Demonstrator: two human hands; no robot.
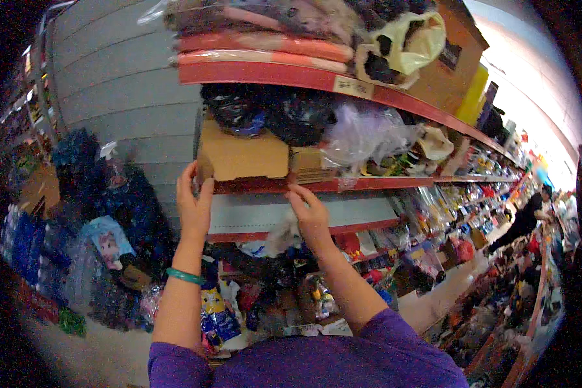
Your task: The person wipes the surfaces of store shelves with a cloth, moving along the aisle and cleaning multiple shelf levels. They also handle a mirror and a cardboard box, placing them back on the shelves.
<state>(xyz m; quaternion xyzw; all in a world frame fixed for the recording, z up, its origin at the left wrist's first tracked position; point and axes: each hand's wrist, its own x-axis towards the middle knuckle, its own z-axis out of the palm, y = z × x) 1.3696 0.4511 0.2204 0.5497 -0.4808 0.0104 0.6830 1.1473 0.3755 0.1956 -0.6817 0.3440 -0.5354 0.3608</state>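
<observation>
A flat brown cardboard box [246, 154] lies on the red-edged middle shelf, between my two hands. My left hand [194, 201], below a green bangle on the wrist side, has its thumb and fingers at the box's left front corner, gripping it. At the lower right corner, the fingertips of my right hand [309, 208] meet the box or the shelf edge; which one I cannot tell. Dark plastic-wrapped goods [266, 114] rest on top of the box. Stacked cardboard [313, 164] stands just right of it, beside a clear plastic bag [363, 138].
Above is a red shelf edge [262, 75] carrying folded textiles in plastic. A white lower shelf [252, 213] runs beneath my hands. Grey wall panels rise at left, over dark bagged goods [136, 213]. A person [526, 213] is far down the aisle at right.
</observation>
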